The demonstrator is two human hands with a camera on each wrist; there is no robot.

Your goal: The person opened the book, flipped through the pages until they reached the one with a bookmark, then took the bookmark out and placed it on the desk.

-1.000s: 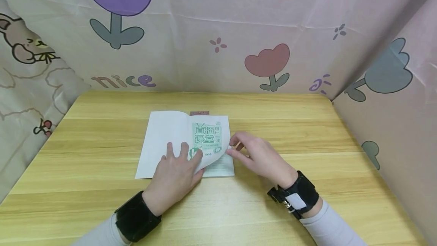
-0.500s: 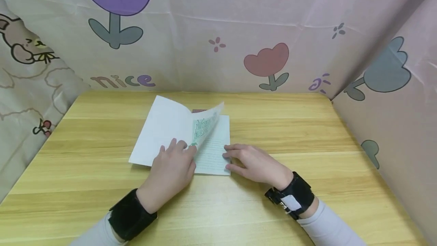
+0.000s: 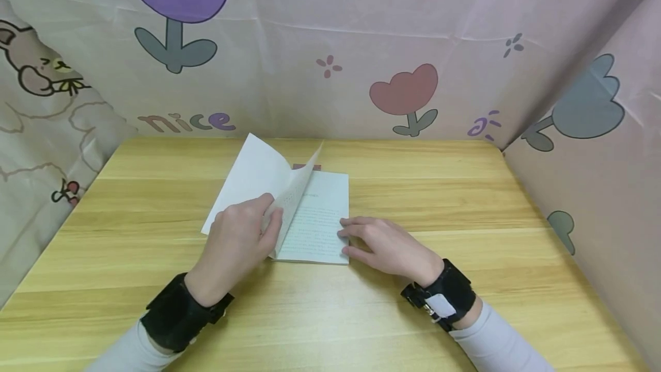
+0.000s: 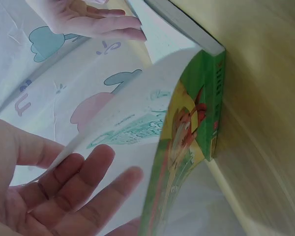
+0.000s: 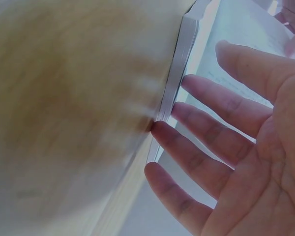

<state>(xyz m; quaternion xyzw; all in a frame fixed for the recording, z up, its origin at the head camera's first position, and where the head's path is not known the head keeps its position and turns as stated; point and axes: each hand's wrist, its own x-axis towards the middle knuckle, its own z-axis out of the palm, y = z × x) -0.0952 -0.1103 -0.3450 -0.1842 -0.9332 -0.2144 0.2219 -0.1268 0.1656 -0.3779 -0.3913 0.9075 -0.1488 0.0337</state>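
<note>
An open book (image 3: 320,223) lies on the table, its right-hand page covered with small print. My left hand (image 3: 234,240) pinches a turning page (image 3: 296,194) between thumb and fingers, and that page stands bent up near the spine. In the left wrist view the page (image 4: 142,118) carries green print. The lifted front cover (image 4: 179,132) is green and yellow with a picture outside, and its white inside (image 3: 253,168) tilts up at the left. My right hand (image 3: 387,248) rests with extended fingers at the book's right edge; in the right wrist view the fingertips touch the page block (image 5: 179,64).
The wooden table (image 3: 439,188) stretches around the book. Behind it hangs a printed cloth (image 3: 289,73) with flowers and lettering, and more cloth closes off both sides. A small dark reddish strip (image 3: 304,166) shows past the book's far edge.
The green-printed page has swung up and leftward, baring the text page. The left hand moved left and now pinches that page; the cover tilted up. The right hand let go, settling at the book's edge.
</note>
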